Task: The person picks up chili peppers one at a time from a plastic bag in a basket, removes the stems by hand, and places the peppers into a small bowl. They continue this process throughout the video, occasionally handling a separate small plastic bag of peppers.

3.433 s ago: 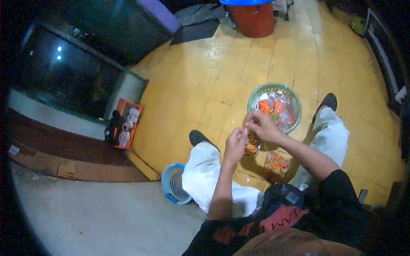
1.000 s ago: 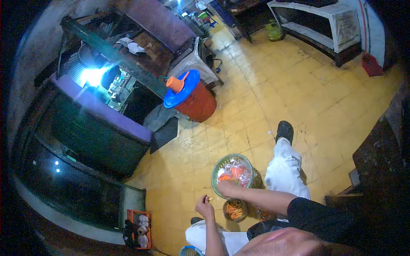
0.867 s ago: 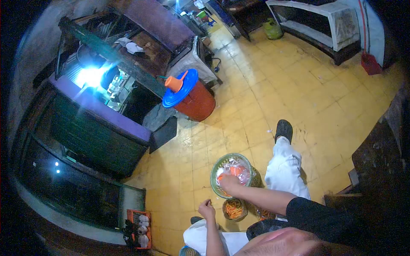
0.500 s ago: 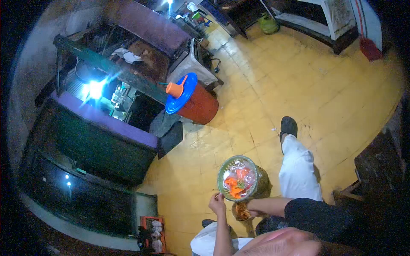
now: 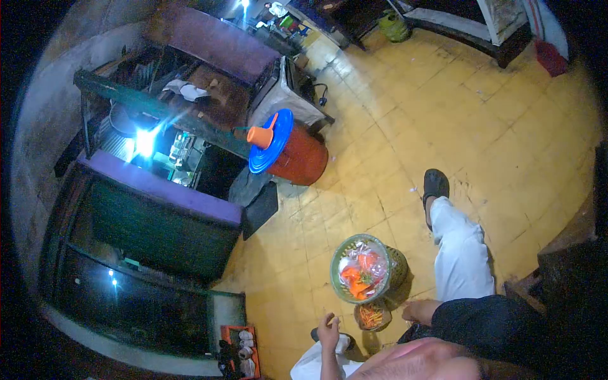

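Note:
Between my legs stands a green basket (image 5: 336,278) lined with plastic, used as a bin; orange peelings (image 5: 356,282), a green sprig and clear plastic wrap lie in it. Beside it, closer to me, a small container (image 5: 373,316) holds orange and yellow strips that look like cut carrots. My left hand (image 5: 329,330) is raised left of this container, with thumb and forefinger apart and nothing visible in it. To the container's right is my right hand (image 5: 415,311), apart from it, its fingers turned down and not clearly visible.
A red barrel (image 5: 304,155) with a blue lid (image 5: 277,136) and an orange dipper (image 5: 259,136) stands ahead on the yellow tiled floor. Left is a counter (image 5: 158,183) with a purple edge; a red crate (image 5: 247,351) sits below. Farther off are a green gas cylinder (image 5: 394,26) and a red dustpan (image 5: 550,58).
My right hand has drawn back from the container of strips to its right. My left hand has come down from the basket's rim toward me. The view has shifted slightly.

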`<state>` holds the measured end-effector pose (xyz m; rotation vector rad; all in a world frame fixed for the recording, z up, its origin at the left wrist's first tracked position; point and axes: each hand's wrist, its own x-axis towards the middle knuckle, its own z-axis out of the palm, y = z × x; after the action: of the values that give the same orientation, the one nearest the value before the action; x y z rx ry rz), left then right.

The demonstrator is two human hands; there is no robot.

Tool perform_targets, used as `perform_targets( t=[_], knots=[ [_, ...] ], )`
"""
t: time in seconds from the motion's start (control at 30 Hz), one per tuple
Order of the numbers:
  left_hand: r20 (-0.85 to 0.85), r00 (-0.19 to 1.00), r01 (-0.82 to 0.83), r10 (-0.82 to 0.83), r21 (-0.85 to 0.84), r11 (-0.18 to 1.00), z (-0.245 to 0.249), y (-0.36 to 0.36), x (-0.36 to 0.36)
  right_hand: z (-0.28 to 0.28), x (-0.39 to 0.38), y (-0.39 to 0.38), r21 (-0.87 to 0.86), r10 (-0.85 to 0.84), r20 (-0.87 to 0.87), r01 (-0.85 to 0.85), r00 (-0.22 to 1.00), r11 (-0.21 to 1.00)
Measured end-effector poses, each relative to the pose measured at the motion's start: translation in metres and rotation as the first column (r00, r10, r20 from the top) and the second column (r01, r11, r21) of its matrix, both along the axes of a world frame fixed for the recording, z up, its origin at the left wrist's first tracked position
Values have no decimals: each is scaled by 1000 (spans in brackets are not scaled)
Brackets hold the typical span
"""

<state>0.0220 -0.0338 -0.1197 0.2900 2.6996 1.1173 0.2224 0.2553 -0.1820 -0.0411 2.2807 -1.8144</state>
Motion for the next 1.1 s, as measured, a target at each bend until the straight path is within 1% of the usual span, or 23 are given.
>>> perform_targets(
  t=[0.03, 0.07, 0.13, 0.17, 0.2, 0.27, 0.3, 0.33, 0.4, 0.5, 0.53, 0.6, 0.7, 0.73, 0.8, 0.9, 1.0, 1.1],
  knots=[
    [39, 999, -38, 38, -16, 999, 3, -5, 6, -4, -2, -2, 0, 6, -2, -6, 1000, 1000],
    [32, 998, -51, 51, -18, 999, 1, -11, 7, -5, -2, -3, 4, 10, -1, -10, 1000, 1000],
    [31, 999, -10, 12, -61, 998, -4, -23, 7, -7, -5, -3, 8, 24, -6, -24, 1000, 1000],
    [-6, 1000, 6, -6, -10, 1000, -9, -29, 11, -8, -7, -4, 11, 33, -8, -32, 999, 999],
    [-8, 1000, -10, 10, -9, 1000, -5, -29, 16, -11, -8, -8, 18, 41, -2, -41, 999, 999],
    [-6, 1000, -16, 15, -91, 996, 9, -16, 28, -12, -10, -9, 28, 55, -2, -55, 998, 998],
    [12, 1000, -15, 15, -35, 999, 11, -15, 30, -13, -11, -11, 31, 61, -3, -61, 998, 998],
    [12, 1000, -24, 24, -33, 999, 14, -15, 32, -14, -12, -12, 37, 66, -3, -66, 998, 997],
    [-40, 999, 20, -26, -140, 990, 18, -11, 35, -18, -14, -14, 50, 75, -3, -74, 997, 996],
    [-17, 1000, 0, -1, -107, 994, 0, -23, 31, -22, -16, -16, 62, 78, 1, -78, 997, 995],
    [-16, 1000, -1, -1, -104, 995, 9, -16, 36, -24, -18, -16, 63, 81, -3, -80, 997, 995],
    [-91, 994, 45, -67, -226, 973, 30, -2, 46, -26, -18, -17, 75, 87, 6, -87, 996, 993],
    [-83, 994, 49, -74, -264, 963, 38, 2, 50, -30, -19, -18, 86, 95, 21, -96, 995, 992],
    [-80, 994, 49, -72, -260, 964, 36, 0, 51, -30, -19, -17, 89, 99, 28, -101, 995, 991],
    [-12, 1000, 26, -29, -173, 985, 28, -5, 49, -33, -16, -13, 91, 98, 40, -102, 994, 991],
    [-7, 999, 43, -44, -129, 991, 17, -11, 46, -39, -14, -8, 100, 120, 60, -126, 991, 987],
    [-36, 996, 73, -80, -163, 984, 17, -11, 48, -51, -16, -17, 132, 145, 65, -153, 987, 979],
    [-37, 997, 64, -70, -144, 988, 16, -7, 48, -72, -23, -27, 195, 202, 61, -210, 977, 958]
  ],
)
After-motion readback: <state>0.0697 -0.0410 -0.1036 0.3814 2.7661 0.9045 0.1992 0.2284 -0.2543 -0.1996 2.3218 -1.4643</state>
